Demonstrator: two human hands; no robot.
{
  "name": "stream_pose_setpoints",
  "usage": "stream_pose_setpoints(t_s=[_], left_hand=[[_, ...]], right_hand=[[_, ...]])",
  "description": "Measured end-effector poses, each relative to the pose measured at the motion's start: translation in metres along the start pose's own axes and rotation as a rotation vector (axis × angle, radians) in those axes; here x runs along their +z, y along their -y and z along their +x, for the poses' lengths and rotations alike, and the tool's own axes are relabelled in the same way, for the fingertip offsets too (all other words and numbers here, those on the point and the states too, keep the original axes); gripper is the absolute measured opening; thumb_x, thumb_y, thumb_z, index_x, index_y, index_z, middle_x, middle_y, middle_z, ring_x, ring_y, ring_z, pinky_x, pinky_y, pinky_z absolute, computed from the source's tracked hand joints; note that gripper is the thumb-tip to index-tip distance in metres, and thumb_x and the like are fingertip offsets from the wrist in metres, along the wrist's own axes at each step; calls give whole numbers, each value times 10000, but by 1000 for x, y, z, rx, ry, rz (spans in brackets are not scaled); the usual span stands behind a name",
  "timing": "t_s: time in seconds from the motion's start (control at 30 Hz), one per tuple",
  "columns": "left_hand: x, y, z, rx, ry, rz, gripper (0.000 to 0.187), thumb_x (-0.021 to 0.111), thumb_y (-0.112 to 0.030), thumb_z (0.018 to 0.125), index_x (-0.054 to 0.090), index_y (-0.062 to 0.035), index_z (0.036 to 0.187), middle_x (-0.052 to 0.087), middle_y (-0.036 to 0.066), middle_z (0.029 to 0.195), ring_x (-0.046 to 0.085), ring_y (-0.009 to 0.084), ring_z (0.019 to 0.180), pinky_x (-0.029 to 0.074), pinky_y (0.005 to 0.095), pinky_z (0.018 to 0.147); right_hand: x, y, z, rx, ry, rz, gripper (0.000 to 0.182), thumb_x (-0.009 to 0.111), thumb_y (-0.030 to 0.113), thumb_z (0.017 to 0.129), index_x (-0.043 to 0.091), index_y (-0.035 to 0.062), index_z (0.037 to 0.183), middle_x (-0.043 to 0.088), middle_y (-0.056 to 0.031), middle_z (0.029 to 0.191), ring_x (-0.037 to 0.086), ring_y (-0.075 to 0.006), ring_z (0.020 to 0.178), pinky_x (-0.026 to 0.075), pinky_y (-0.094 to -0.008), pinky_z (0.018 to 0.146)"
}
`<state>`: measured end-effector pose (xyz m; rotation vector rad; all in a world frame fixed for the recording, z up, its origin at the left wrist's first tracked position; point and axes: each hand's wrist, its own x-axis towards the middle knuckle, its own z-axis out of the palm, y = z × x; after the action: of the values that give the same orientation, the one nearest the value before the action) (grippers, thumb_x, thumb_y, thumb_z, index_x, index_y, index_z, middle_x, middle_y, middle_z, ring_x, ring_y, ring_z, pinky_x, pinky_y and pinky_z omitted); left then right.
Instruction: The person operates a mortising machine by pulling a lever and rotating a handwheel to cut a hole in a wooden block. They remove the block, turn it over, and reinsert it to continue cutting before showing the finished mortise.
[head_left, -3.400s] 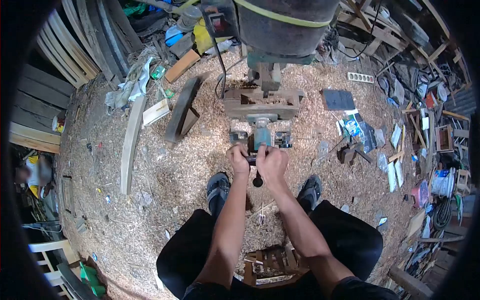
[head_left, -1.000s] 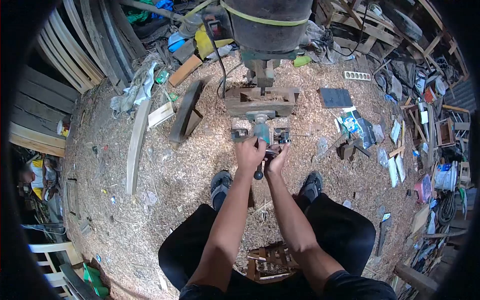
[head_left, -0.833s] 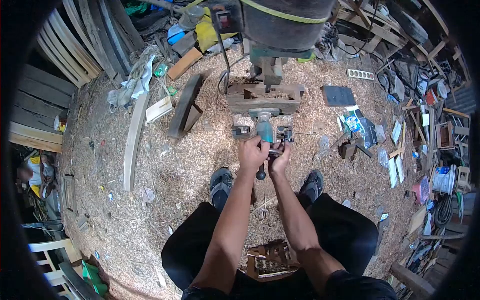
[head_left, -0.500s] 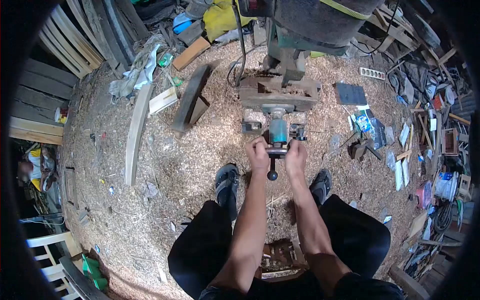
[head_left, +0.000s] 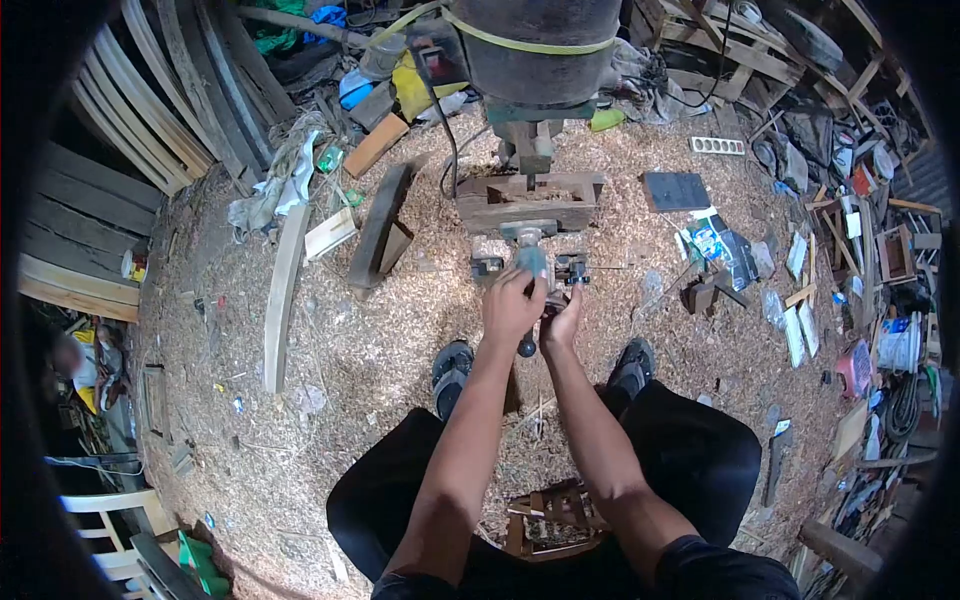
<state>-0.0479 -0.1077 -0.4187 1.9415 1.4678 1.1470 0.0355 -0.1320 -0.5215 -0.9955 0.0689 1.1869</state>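
In the head view, my left hand (head_left: 513, 303) is on top of the handwheel, its fingers bent beside the teal hub (head_left: 529, 259) of a bench machine. My right hand (head_left: 563, 320) grips the right side of the handwheel (head_left: 540, 308), most of which my hands hide. A ball-ended crank handle (head_left: 527, 348) points down toward me below the wheel. Beyond the hub, a worn wooden block (head_left: 525, 213) with a chip-filled hollow sits across the machine. Above that block, a vertical tool (head_left: 530, 182) comes down from the machine's head.
A large dark motor drum (head_left: 530, 70) with a yellow band stands over the machine. Wood chips cover the floor (head_left: 350, 340). Curved timber pieces (head_left: 283, 300) lie left; a power strip (head_left: 717, 146) and scraps lie right. A person (head_left: 95, 365) is at far left.
My left hand has moved from the wheel's left side to its top, near the hub. My right hand has shifted lower around the rim. The camera view has tilted up and shifted right.
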Motion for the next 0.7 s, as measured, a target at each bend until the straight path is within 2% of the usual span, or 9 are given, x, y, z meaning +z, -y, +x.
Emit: stream_pose_setpoints(t_s=[0.03,0.17,0.3,0.4,0.47,0.5,0.6,0.63,0.7], left_hand=[[3,4,2,-5,31,24,296,588,-236,862,584,4,689,608,198,706,605,403,714,482,449,654],[13,14,-2,-33,-24,-21,251,584,-179,804,580,12,641,584,217,675,595,403,654,476,463,615],[20,23,0,-30,-69,-13,235,584,-192,750,545,-12,605,569,200,619,590,388,592,473,452,564],[15,35,-10,-119,-86,-110,213,568,-175,756,544,-23,608,552,189,595,572,348,539,461,422,532],[23,42,-11,-179,-115,-247,190,549,-144,761,542,-25,613,525,185,570,546,312,494,444,392,506],[24,47,-13,-245,-103,-363,186,505,-100,765,513,-13,601,493,129,538,486,194,485,401,340,504],[32,54,-20,-241,-261,-716,200,472,-93,763,487,20,598,472,81,544,457,123,542,370,300,521],[35,56,-23,-314,-282,-733,234,450,-114,766,476,41,593,485,61,560,461,126,562,357,275,541],[37,63,-29,-307,-283,-726,249,445,-132,770,481,43,596,492,70,559,465,130,559,363,286,540]], right_hand=[[-2,1,-1,29,108,119,438,438,522,975,500,167,727,484,32,645,484,-105,598,391,-270,572],[7,4,-1,26,-30,118,337,475,372,949,476,129,714,496,-7,683,507,-129,628,405,-295,559],[-5,4,5,21,-60,-73,266,438,280,921,504,93,743,500,-33,699,506,-160,632,436,-308,601],[-3,13,0,55,-11,-158,287,435,289,900,523,87,716,519,-35,685,501,-161,594,424,-316,546],[3,26,-2,-27,-26,-444,363,438,293,894,537,30,665,531,-73,627,505,-187,556,420,-361,541],[3,30,-3,-67,-37,-588,401,440,295,891,544,1,639,536,-92,598,508,-201,537,418,-384,539],[8,32,-3,-355,-27,-1005,482,440,300,887,536,-90,621,509,-160,524,518,-236,514,408,-439,556],[21,45,-14,-359,-27,-1126,477,443,298,887,537,-120,677,495,-207,537,535,-236,556,405,-456,584],[29,47,-25,-345,-30,-1073,468,451,292,886,550,-114,676,506,-194,536,527,-223,555,405,-447,577]])
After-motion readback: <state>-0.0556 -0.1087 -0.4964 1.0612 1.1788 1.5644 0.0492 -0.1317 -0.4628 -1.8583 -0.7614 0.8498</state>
